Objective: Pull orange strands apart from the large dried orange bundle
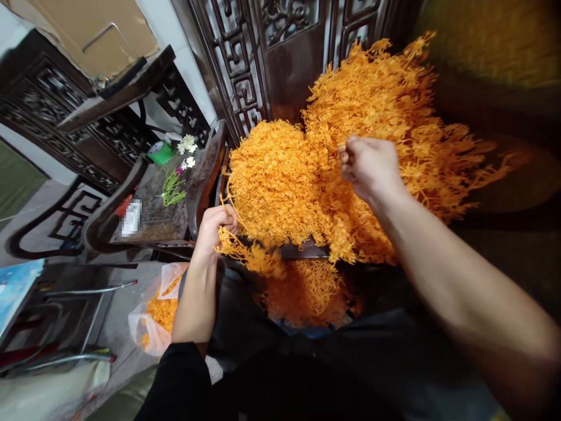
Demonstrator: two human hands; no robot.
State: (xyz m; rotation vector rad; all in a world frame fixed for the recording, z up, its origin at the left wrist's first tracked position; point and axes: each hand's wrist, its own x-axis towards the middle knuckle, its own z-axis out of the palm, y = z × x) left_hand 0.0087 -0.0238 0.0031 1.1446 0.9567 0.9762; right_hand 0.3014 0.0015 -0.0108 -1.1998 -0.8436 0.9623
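Across the top middle of the frame, a carved wooden back (293, 76) in dark wood, above a seat (302, 251) mostly hidden by orange stuff. On that seat, from centre to upper right, a big heap of orange stringy pieces (377, 111): a rounder, paler mound to the left, a larger, looser one to the right. Probably piled there to be within easy reach of both arms, with the back as a stop behind. At left, a dark wooden chair (151, 199), perhaps serving as a side shelf for small things.

Lower centre, between dark trouser legs (236, 310), more orange strands (318, 286) below the seat edge. Lower left, on the floor, a clear plastic bag (137, 330) with orange pieces inside, likely to keep loose bits together.

Over the heap, right of centre, the right hand (370, 164): forearm slanting up from the lower right corner, wrist bent, fingers curled in, fingertips together; too small to tell whether pinching anything. Left of centre, the left hand (214, 228), closed in a fist around an orange cluster (252, 257), forearm nearly vertical, well apart from the right. Apparently gripped by one end, leaving the rest loose and blurred over the seat edge.

On the chair at left, green stems (172, 188), white flowers (187, 146) and a green roll (160, 152).
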